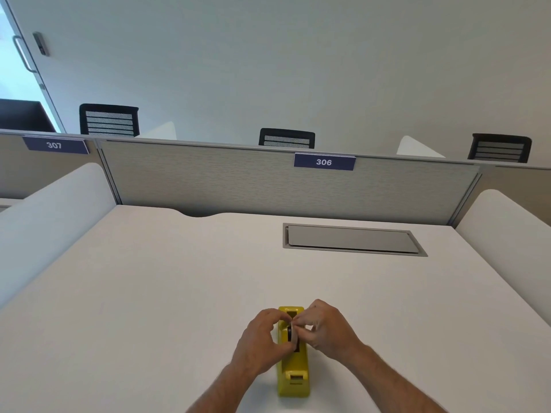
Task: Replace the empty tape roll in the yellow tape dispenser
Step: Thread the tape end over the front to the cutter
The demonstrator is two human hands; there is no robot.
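A yellow tape dispenser stands on the white desk near its front edge, cutter end toward me. In its slot sits a thin pale tape roll on a black hub, raised a little above the body. My left hand pinches the roll from the left side. My right hand pinches it from the right, fingertips meeting over the slot. The lower part of the roll is hidden by the dispenser and my fingers.
A grey cable hatch is set into the desk at the back right. A fabric partition with a label "306" closes the far edge, and white side dividers flank the desk. Chairs stand beyond.
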